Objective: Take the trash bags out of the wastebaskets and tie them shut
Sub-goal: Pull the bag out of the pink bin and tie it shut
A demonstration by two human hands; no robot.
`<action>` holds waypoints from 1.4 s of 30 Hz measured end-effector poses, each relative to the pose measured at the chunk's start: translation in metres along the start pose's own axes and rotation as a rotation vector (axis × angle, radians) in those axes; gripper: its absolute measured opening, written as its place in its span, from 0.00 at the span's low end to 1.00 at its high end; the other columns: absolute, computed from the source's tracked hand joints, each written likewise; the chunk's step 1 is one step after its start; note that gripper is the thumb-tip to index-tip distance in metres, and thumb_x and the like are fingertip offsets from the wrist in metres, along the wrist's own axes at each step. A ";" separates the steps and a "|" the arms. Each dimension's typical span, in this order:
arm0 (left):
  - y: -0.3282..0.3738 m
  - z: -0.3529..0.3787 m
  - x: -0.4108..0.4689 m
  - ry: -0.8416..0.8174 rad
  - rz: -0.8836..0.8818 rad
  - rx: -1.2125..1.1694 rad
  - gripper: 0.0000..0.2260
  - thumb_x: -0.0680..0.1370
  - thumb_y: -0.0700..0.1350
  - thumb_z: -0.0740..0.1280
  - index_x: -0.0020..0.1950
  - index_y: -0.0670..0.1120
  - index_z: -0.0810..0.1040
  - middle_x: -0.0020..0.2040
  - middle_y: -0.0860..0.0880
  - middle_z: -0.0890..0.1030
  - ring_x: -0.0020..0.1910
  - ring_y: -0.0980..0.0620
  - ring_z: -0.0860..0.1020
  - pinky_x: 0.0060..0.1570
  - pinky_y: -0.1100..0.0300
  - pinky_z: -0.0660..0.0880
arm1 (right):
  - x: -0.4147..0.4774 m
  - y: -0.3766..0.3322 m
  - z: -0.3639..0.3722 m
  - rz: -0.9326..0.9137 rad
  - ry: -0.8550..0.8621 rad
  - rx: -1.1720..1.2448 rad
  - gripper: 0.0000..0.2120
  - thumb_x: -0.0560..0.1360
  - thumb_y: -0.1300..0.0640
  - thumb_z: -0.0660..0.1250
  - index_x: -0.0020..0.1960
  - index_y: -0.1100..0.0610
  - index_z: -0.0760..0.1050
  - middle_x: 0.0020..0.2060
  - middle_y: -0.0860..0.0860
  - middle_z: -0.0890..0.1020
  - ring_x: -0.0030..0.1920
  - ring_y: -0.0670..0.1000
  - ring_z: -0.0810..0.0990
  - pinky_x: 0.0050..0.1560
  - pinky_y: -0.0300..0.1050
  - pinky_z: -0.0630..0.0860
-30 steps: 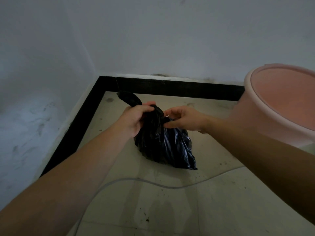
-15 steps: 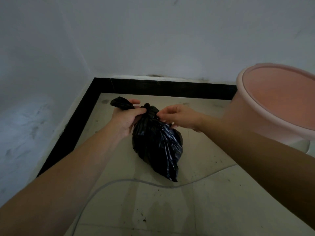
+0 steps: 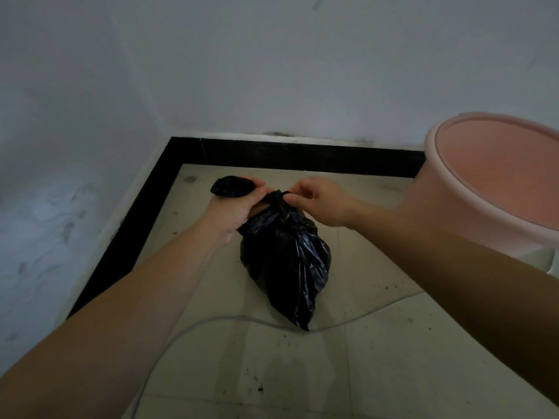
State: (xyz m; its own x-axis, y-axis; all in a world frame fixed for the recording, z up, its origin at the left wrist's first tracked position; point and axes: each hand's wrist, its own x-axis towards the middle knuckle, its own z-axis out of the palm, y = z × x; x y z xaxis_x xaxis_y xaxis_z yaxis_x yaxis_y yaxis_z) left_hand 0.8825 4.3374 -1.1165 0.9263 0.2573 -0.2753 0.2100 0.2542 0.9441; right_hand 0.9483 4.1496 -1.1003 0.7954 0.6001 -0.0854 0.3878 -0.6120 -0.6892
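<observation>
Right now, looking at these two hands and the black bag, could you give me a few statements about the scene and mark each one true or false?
1. Both hands grip the gathered neck of the crinkled black plastic trash bag. True: the left hand and right hand pinch it at the top.
2. The black bag sits inside the round pink plastic wastebasket. False: it is outside, to the basket's left.
3. The pink wastebasket holds another bag. False: the part of its inside that shows is bare.
4. A thin pale cable runs across the tiled floor. True.
</observation>
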 end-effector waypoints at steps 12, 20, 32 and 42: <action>0.000 0.006 -0.008 0.173 -0.186 -0.022 0.08 0.85 0.41 0.55 0.55 0.43 0.73 0.23 0.53 0.63 0.24 0.54 0.64 0.38 0.58 0.72 | -0.011 0.025 -0.006 -0.356 0.022 -1.107 0.17 0.75 0.52 0.55 0.62 0.53 0.70 0.51 0.52 0.78 0.51 0.55 0.76 0.53 0.53 0.71; -0.016 0.003 0.000 0.164 -0.256 0.157 0.09 0.82 0.37 0.56 0.44 0.46 0.70 0.21 0.54 0.67 0.25 0.55 0.69 0.35 0.57 0.74 | -0.015 0.040 0.009 -0.149 0.058 -1.099 0.12 0.79 0.48 0.58 0.57 0.54 0.70 0.51 0.54 0.77 0.50 0.57 0.76 0.48 0.53 0.71; -0.120 -0.011 -0.001 0.144 -0.587 0.646 0.44 0.77 0.73 0.52 0.82 0.45 0.48 0.80 0.40 0.54 0.77 0.40 0.58 0.76 0.47 0.57 | -0.036 0.089 0.081 0.655 -0.149 0.258 0.47 0.73 0.37 0.68 0.79 0.40 0.40 0.74 0.59 0.66 0.71 0.63 0.68 0.72 0.58 0.67; -0.135 -0.017 -0.011 0.308 -0.099 0.637 0.18 0.83 0.42 0.60 0.73 0.42 0.66 0.69 0.40 0.76 0.65 0.41 0.75 0.53 0.65 0.66 | -0.021 0.087 0.095 0.281 0.135 -0.041 0.28 0.76 0.55 0.67 0.75 0.53 0.64 0.53 0.62 0.77 0.53 0.62 0.77 0.45 0.45 0.66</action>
State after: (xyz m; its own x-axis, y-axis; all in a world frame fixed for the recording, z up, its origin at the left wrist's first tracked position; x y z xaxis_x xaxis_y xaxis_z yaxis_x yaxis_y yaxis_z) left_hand 0.8391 4.3165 -1.2441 0.7826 0.5370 -0.3150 0.5176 -0.2800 0.8085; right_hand 0.9208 4.1323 -1.2272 0.9276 0.3327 -0.1700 0.1607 -0.7662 -0.6222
